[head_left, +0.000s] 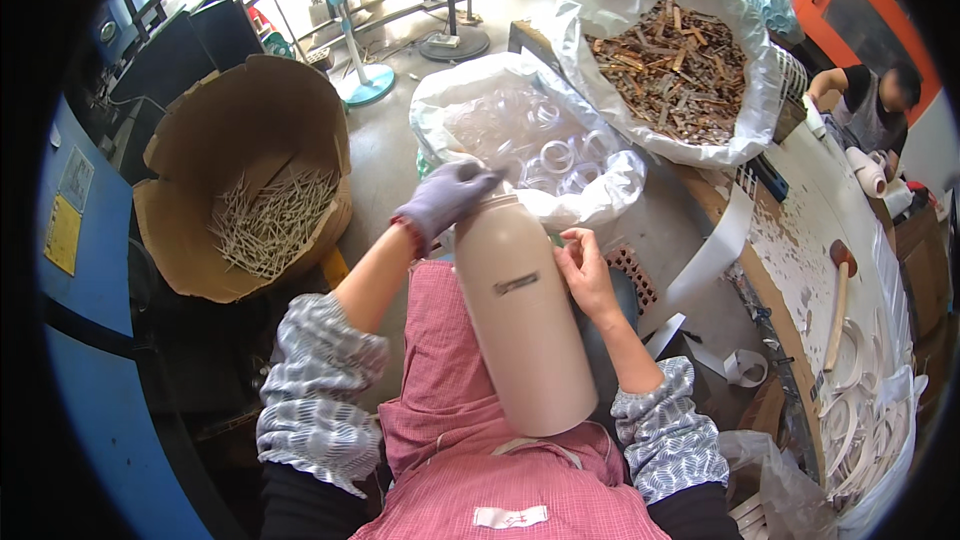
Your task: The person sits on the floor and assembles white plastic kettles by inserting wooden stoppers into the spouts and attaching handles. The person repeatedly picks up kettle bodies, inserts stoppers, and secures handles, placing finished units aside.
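Note:
A large beige plastic bottle (525,330) lies tilted across my lap, its neck pointing away from me and a dark printed mark on its side. My left hand (455,197), in a grey glove, is closed at the bottle's neck, its fingertips by the mouth and slightly blurred. Bare and bent at the wrist, my right hand (588,273) is beside the bottle's upper right side. Its fingers are curled in toward the thumb, and whatever they may hold is too small or hidden to make out. Just beyond the neck, a white-lined sack (625,190) holds clear plastic rings.
On the left stands a cut cardboard drum (165,230) with thin sticks inside. A lined sack (570,30) of brown scraps is at far right. On the white table (800,230) lie a mallet (838,310) and pale strips. A fan (365,83) stands beyond; another person (860,105) works at right.

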